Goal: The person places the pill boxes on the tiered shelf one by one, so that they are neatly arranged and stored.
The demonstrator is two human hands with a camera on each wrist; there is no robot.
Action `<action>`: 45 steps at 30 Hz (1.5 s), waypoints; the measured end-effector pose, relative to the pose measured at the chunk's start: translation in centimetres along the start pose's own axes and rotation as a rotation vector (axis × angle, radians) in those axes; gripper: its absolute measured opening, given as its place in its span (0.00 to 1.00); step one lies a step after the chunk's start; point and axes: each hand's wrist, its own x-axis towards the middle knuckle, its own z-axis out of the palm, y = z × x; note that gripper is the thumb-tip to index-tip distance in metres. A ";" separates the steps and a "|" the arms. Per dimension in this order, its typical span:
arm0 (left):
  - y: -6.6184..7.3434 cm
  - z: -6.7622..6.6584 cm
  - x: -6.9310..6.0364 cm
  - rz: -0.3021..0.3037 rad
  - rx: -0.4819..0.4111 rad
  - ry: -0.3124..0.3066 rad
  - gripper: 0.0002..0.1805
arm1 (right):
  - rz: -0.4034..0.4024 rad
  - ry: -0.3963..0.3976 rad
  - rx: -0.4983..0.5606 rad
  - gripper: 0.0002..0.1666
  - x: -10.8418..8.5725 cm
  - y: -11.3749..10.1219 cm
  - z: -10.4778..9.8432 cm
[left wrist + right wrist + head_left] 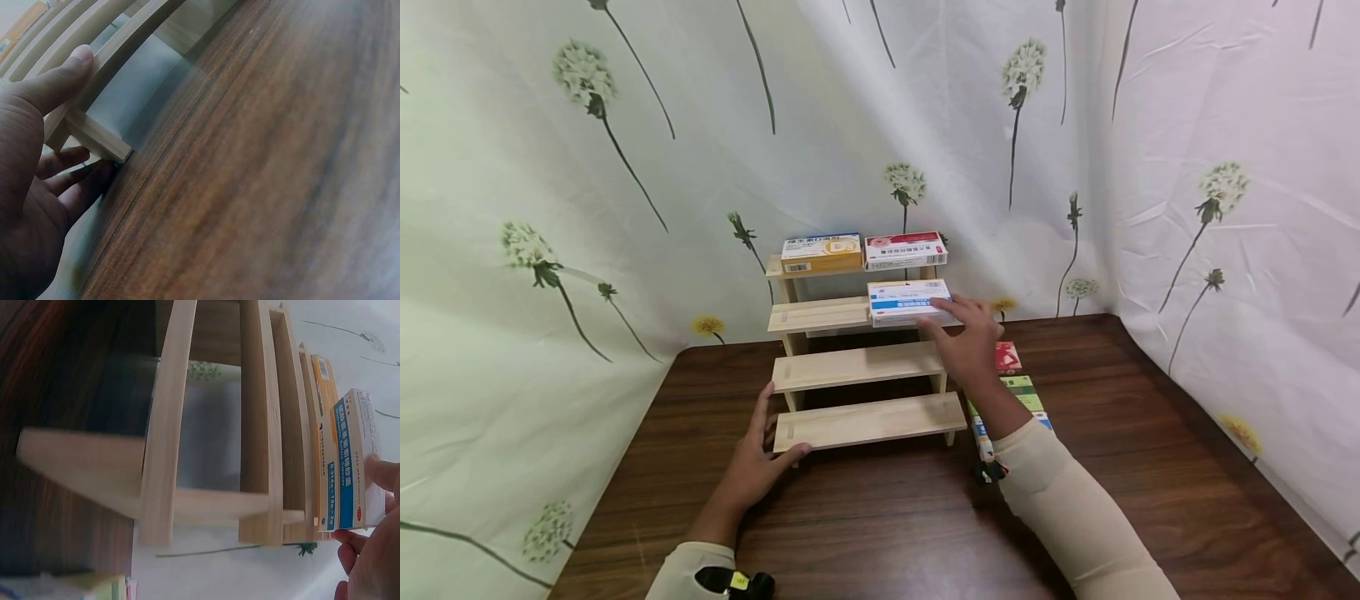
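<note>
A stepped wooden rack (868, 367) with several tiers stands on the table. At its lower left end is my left hand (752, 467), thumb on the lowest tier and fingers round the side by the leg; the left wrist view shows the thumb (78, 56) on the wood. My right hand (970, 342) grips a blue-and-white medicine box (898, 304) at the right end of the second tier from the top. In the right wrist view that box (350, 462) is held at its near end. Whether it rests fully on the tier, I cannot tell.
On the top tier sit an orange-and-white medicine box (822, 252) and a red-and-white one (906, 250). Right of the rack, a green box (1021, 392) and a red box (1007, 357) lie on the brown table (880, 533), partly behind my right forearm. A dandelion-patterned cloth (850, 125) hangs behind.
</note>
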 end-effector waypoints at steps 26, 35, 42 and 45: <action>-0.2 -0.1 -0.1 -0.024 0.048 0.003 0.65 | -0.127 0.026 -0.140 0.26 -1.1 -3.2 7.8; 0.2 -0.1 -0.1 -0.027 0.005 -0.004 0.65 | -0.150 0.029 -0.197 0.25 -1.3 -3.9 10.2; 0.1 -0.1 -0.1 -0.026 0.002 -0.008 0.66 | -0.168 0.014 -0.232 0.25 -1.5 -4.8 11.4; 0.1 -0.1 0.0 -0.031 -0.009 -0.008 0.66 | -0.169 0.012 -0.237 0.25 -1.5 -5.1 11.9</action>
